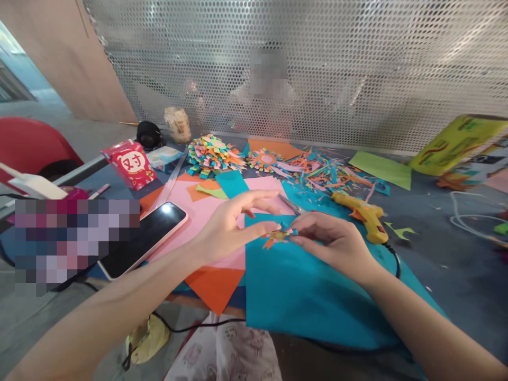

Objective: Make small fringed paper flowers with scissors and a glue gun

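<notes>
Both my hands meet over a large teal paper sheet (301,296) at the table's near edge. Between them is a small paper flower (278,236) of orange, green and teal strips. My left hand (234,225) pinches it with thumb and forefinger, the other fingers stretched out. My right hand (331,238) pinches the flower's right side, fingers closed. Scissors (291,205) lie just behind the hands on pink paper (198,211).
A yellow glue gun (363,214) lies right of the hands, its cord trailing off. A phone (145,238) lies at the left. Finished paper flowers (210,153) and scraps (317,174) cover the back. A red packet (130,164) stands left. A person sits behind a perforated screen (357,63).
</notes>
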`<state>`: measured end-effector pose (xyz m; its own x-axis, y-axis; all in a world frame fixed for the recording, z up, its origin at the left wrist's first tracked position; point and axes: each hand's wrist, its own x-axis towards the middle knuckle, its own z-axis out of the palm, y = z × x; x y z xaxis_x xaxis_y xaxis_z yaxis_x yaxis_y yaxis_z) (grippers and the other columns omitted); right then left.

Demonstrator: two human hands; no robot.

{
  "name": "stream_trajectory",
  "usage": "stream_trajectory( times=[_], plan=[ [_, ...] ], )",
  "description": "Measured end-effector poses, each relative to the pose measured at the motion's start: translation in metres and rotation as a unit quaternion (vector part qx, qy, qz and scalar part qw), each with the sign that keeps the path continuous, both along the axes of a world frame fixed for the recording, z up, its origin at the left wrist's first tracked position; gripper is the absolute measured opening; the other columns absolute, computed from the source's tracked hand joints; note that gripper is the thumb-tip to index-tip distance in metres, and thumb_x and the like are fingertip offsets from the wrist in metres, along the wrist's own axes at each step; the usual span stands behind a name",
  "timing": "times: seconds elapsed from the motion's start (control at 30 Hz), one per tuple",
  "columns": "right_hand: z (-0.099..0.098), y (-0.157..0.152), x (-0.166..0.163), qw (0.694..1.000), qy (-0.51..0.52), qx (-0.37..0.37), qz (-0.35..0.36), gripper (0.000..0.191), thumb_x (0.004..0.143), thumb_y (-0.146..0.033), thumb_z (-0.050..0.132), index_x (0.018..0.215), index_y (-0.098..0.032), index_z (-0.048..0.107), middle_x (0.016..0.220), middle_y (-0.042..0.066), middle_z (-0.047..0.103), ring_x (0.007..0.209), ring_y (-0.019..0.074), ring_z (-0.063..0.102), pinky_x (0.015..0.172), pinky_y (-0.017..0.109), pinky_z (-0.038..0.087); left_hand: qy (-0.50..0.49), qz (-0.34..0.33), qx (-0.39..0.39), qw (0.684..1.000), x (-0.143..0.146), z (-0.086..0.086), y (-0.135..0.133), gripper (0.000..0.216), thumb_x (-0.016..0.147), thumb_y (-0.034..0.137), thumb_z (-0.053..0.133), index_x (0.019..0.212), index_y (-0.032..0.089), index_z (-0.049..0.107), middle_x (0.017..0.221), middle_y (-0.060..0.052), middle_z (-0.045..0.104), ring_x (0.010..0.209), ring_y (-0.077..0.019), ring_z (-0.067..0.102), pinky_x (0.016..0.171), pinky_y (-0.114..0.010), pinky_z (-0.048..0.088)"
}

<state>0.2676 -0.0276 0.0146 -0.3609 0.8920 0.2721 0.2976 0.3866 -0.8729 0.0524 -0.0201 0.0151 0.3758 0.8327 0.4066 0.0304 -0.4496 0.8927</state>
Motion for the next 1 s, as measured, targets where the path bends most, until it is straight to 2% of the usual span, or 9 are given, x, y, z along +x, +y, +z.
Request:
stream_trajectory(
  times=[0.1, 0.27, 0.43, 0.53, 0.67, 0.8, 0.93, 1.0],
  plan=[
    [0.000, 0.000, 0.000, 0.999, -0.010, -0.024, 0.019, 0.031, 0.074, -0.048, 0.072, 0.075, -0.020, 0.062, 0.067, 0.002, 0.063, 0.058, 0.0136, 0.057, 0.054, 0.027, 0.048, 0.007, -0.010, -0.029, 1.000, 0.002, 0.000, -0.001, 0.036, 0.078, 0.023, 0.072, 0.113, 0.018, 0.063, 0.091, -0.004, 0.076, 0.092, -0.0181, 0.070, 0.081, -0.031, 0.049],
    [-0.004, 0.004, -0.002, 0.995, -0.041, -0.078, 0.045, 0.035, 0.074, -0.053, 0.070, 0.071, -0.019, 0.060, 0.058, -0.002, 0.053, 0.052, 0.0113, 0.050, 0.048, 0.024, 0.040, -0.017, 0.018, -0.116, 0.993, 0.003, 0.001, -0.001, 0.040, 0.072, 0.024, 0.077, 0.108, 0.016, 0.063, 0.083, -0.003, 0.076, 0.081, -0.0166, 0.071, 0.073, -0.028, 0.051],
    [-0.005, 0.006, -0.001, 0.988, -0.092, -0.097, 0.076, 0.033, 0.075, -0.050, 0.069, 0.069, -0.017, 0.065, 0.057, -0.002, 0.056, 0.053, 0.0101, 0.049, 0.050, 0.023, 0.039, -0.048, 0.055, -0.190, 0.979, 0.003, -0.001, 0.006, 0.040, 0.066, 0.021, 0.080, 0.101, 0.016, 0.063, 0.075, 0.000, 0.075, 0.071, -0.0133, 0.070, 0.068, -0.024, 0.052],
    [-0.002, 0.006, 0.005, 0.983, -0.088, -0.106, 0.118, 0.030, 0.082, -0.045, 0.064, 0.078, -0.017, 0.073, 0.058, -0.001, 0.060, 0.051, 0.0091, 0.048, 0.047, 0.022, 0.038, -0.067, 0.065, -0.203, 0.975, 0.002, -0.002, 0.009, 0.039, 0.062, 0.019, 0.082, 0.097, 0.016, 0.064, 0.073, -0.001, 0.074, 0.069, -0.0140, 0.069, 0.066, -0.025, 0.052],
    [0.000, 0.006, 0.011, 0.975, -0.014, -0.152, 0.159, 0.038, 0.086, -0.049, 0.060, 0.093, -0.015, 0.076, 0.052, -0.002, 0.056, 0.043, 0.0074, 0.040, 0.040, 0.021, 0.035, -0.077, 0.093, -0.224, 0.967, 0.003, 0.000, 0.011, 0.031, 0.061, 0.020, 0.082, 0.086, 0.015, 0.064, 0.071, -0.002, 0.073, 0.062, -0.0130, 0.066, 0.059, -0.024, 0.051],
    [-0.002, 0.007, 0.009, 0.988, 0.074, -0.085, 0.104, 0.040, 0.088, -0.051, 0.057, 0.100, -0.018, 0.076, 0.071, 0.004, 0.068, 0.044, 0.0074, 0.041, 0.041, 0.024, 0.036, -0.077, 0.095, -0.242, 0.962, 0.004, 0.003, 0.010, 0.025, 0.065, 0.021, 0.080, 0.084, 0.014, 0.066, 0.071, -0.002, 0.072, 0.059, -0.0107, 0.063, 0.055, -0.023, 0.049],
    [-0.002, 0.009, 0.004, 0.997, 0.070, -0.028, 0.012, 0.036, 0.087, -0.050, 0.058, 0.104, -0.022, 0.074, 0.076, 0.003, 0.068, 0.045, 0.0077, 0.042, 0.043, 0.025, 0.037, -0.104, 0.097, -0.225, 0.964, 0.004, 0.002, 0.009, 0.024, 0.064, 0.020, 0.080, 0.082, 0.014, 0.065, 0.068, 0.000, 0.071, 0.056, -0.0090, 0.061, 0.054, -0.021, 0.049],
    [-0.003, 0.010, 0.003, 0.999, 0.045, -0.022, -0.009, 0.036, 0.087, -0.050, 0.056, 0.097, -0.020, 0.074, 0.072, 0.002, 0.066, 0.044, 0.0074, 0.039, 0.041, 0.024, 0.035, -0.113, 0.102, -0.227, 0.962, 0.003, 0.002, 0.010, 0.025, 0.064, 0.022, 0.080, 0.082, 0.015, 0.065, 0.069, 0.000, 0.071, 0.058, -0.0091, 0.062, 0.055, -0.021, 0.049]
  ],
)
